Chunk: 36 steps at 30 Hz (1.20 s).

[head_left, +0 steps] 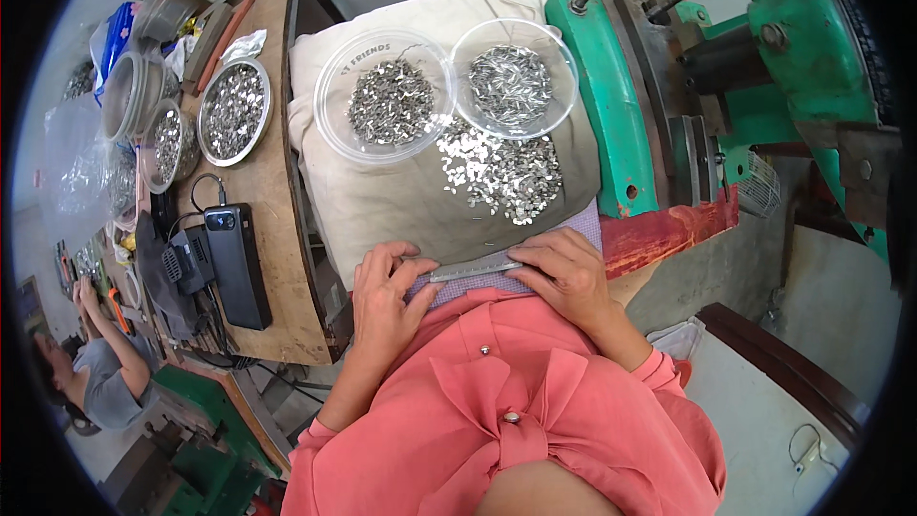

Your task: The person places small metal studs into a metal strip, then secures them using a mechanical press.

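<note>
My left hand [387,294] and right hand [569,272] each pinch an end of the narrow grey strip [475,270] by the near edge of the cloth [382,208]; I seem to be steadying it, and moving it would call for an even grip

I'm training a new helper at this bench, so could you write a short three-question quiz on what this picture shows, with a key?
1. Multiple choice: what lies loose on the pale cloth?
a) red beads
b) small flat metal pieces
c) wooden pegs

2. True or false: the thin grey strip is held by the left hand alone.

3. Count: how many clear round tubs holding metal bits stand on the cloth?

Key:
1. b
2. False; the right hand holds its other end.
3. Two, side by side.
</note>
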Motion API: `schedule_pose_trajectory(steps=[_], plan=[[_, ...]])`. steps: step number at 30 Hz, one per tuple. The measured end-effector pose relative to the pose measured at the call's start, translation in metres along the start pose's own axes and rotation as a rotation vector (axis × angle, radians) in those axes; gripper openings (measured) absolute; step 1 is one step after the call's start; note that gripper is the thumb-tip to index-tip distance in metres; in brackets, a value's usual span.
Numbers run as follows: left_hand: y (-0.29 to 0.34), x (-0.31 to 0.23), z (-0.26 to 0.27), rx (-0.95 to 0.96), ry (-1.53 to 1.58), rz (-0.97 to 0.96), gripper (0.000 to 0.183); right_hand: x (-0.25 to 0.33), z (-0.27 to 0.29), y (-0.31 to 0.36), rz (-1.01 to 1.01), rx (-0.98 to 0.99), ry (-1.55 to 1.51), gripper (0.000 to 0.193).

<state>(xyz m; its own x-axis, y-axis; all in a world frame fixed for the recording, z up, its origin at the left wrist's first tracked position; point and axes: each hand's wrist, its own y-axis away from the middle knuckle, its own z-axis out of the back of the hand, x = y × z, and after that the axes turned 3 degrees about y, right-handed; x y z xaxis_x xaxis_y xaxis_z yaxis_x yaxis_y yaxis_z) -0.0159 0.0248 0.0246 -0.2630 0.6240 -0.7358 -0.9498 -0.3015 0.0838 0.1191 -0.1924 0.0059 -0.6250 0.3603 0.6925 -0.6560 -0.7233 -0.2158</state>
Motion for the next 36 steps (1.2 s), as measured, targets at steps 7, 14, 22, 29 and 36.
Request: schedule_pose_trajectory(steps=[7, 14, 22, 29, 36], plan=[[-0.022, -0.027, 0.005, 0.007, -0.054, -0.300, 0.025, 0.002, 0.032, 0.008, 0.118, -0.088, 0.091, 0.028], [-0.125, -0.130, -0.005, 0.061, -0.118, -0.815, 0.027, -0.003, 0.111, 0.029, 0.019, -0.568, 0.340, 0.029], [-0.212, -0.205, -0.049, 0.255, -0.399, -1.270, 0.014, -0.020, 0.122, 0.040, -0.203, -0.856, 0.298, 0.025], [-0.208, -0.230, -0.062, 0.357, -0.561, -1.450, 0.007, -0.006, 0.115, 0.054, -0.329, -0.807, 0.284, 0.021], [-0.195, -0.232, -0.063, 0.362, -0.699, -1.444, 0.010, -0.012, 0.107, 0.054, -0.381, -0.827, 0.166, 0.022]])
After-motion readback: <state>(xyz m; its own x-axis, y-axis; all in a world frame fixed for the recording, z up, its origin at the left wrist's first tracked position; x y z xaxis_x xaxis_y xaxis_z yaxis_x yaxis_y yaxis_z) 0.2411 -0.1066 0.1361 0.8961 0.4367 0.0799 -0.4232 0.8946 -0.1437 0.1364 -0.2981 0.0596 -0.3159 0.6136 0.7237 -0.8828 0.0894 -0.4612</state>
